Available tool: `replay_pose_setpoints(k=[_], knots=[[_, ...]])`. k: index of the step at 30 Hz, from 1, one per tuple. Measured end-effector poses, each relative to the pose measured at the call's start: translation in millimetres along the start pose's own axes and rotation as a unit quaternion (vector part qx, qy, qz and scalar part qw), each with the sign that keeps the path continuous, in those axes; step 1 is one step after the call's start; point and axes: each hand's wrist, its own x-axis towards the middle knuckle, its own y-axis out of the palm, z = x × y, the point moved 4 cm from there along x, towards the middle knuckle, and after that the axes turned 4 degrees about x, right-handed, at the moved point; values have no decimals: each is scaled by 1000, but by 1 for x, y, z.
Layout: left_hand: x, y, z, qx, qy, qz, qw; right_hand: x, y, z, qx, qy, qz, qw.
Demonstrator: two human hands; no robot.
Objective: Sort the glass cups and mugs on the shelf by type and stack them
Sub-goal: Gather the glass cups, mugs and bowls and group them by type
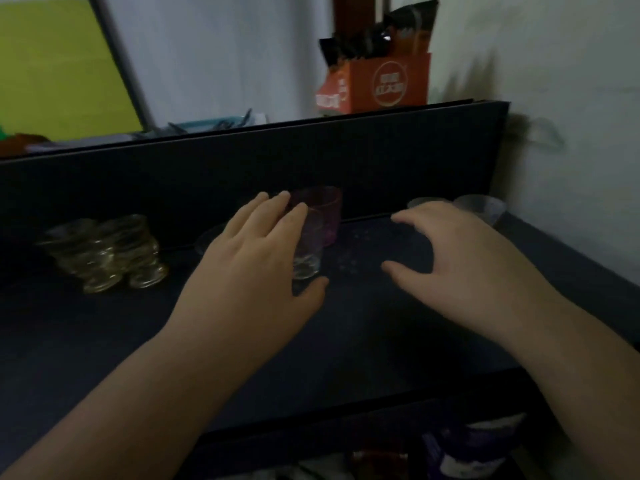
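The left hand [256, 258] is wrapped around an upright clear glass cup [306, 251] mid-shelf [346, 341], just before the purple cup [322, 209]. The right hand [460, 258], nearby, is spread, grasping nothing.

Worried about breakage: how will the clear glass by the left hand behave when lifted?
The clear glass looks thick-based, so probably heavy for its size and steady upright. Smooth sides may be slippery. It stands close to the purple cup, so sliding it risks a clink.
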Motion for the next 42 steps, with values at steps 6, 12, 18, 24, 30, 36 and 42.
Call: replay_pose_setpoints(k=[6, 12, 18, 24, 30, 36, 42], knots=[[-78, -29, 97, 26, -78, 6, 997, -15, 25, 102, 60, -53, -26, 996], [-200, -70, 212, 34, -161, 23, 986, -38, 84, 234, 36, -92, 20, 995], [-330, -116, 325, 136, -263, 70, 953, -61, 143, 376, -8, -148, 53, 987], [-404, -140, 399, 126, -330, 110, 929, -72, 184, 469, -10, -187, 89, 978], [-439, -149, 448, 164, -372, 113, 907, -60, 233, 534, 1, -235, 100, 967], [-463, -164, 496, 215, -404, 151, 876, -35, 287, 619, 75, -301, 99, 946], [-502, -180, 549, 205, -462, 152, 849, -23, 332, 699, 101, -336, 130, 927]])
